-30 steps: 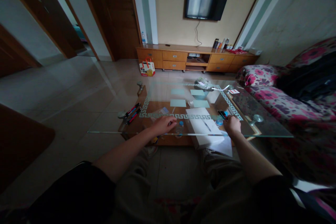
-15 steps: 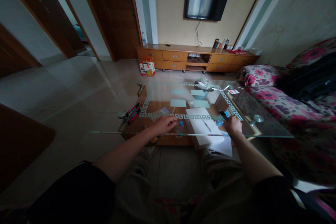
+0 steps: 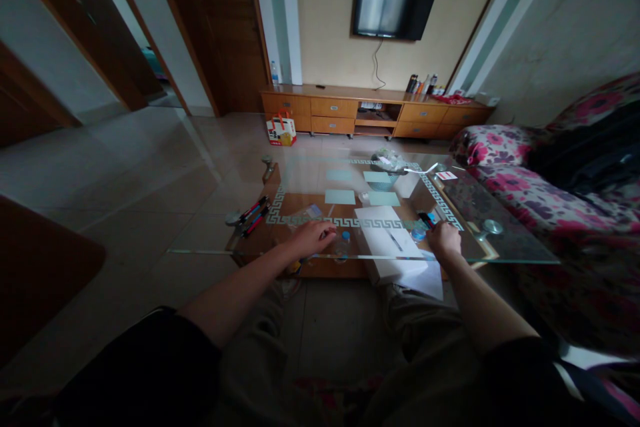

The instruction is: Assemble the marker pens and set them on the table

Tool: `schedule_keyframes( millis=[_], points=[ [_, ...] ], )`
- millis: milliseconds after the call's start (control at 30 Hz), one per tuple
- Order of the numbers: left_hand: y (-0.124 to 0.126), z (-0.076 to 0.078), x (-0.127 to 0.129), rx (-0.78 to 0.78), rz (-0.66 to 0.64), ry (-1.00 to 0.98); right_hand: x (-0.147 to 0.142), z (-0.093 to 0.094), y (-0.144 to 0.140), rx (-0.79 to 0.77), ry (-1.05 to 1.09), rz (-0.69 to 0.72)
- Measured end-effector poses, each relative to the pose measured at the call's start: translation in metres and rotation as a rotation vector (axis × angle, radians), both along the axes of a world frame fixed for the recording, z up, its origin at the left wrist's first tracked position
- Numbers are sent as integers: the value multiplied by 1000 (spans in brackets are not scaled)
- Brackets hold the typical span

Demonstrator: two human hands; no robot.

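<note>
My left hand [image 3: 315,238] rests by the near edge of the glass table [image 3: 305,250], its fingers curled in and nothing showing in them. Just right of it is a clear bottle with a blue cap [image 3: 345,236]. My right hand [image 3: 445,240] is closed at the table's right side, with dark pens [image 3: 427,219] sticking out past its fingers; their exact number is unclear. Beside those pens is a round clear item with blue [image 3: 418,234]. Between my hands lie a white box [image 3: 383,247] and a single pen [image 3: 395,239].
Several black, red and blue pens [image 3: 254,215] lie at the table's left end. A bowl-like basket with a plastic bag [image 3: 387,160] stands at the back. White strips [image 3: 420,170] and a card [image 3: 446,175] lie at the far right. A flowered sofa [image 3: 555,193] flanks the right side.
</note>
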State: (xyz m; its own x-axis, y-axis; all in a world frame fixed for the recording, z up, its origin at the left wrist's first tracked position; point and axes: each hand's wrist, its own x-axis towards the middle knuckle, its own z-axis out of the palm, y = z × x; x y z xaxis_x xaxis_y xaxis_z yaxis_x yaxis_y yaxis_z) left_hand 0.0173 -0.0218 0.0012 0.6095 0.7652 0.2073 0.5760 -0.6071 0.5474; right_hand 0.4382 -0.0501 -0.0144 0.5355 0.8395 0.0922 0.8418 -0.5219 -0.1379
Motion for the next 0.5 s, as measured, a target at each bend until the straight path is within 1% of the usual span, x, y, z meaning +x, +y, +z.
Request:
schedule_keyframes(
  millis=[67, 167, 233, 267, 367, 433, 500],
  points=[
    [5, -3, -3, 10, 30, 4, -1, 1, 0, 6, 3, 5],
    [18, -7, -14, 74, 141, -4, -4, 2, -1, 41, -14, 33],
    [28, -8, -28, 144, 243, -5, -7, 3, -1, 83, -38, 70],
    [33, -9, -36, 175, 300, 10, -9, 4, -1, 103, -50, 92],
    [45, -9, -66, 257, 538, 108, -17, 6, 0, 152, -72, 163],
    [48, -10, -87, 283, 704, 173, -23, 8, 0, 163, -72, 197],
    [49, -12, -105, 285, 840, 218, -29, 9, 1, 168, -69, 226]
  ],
)
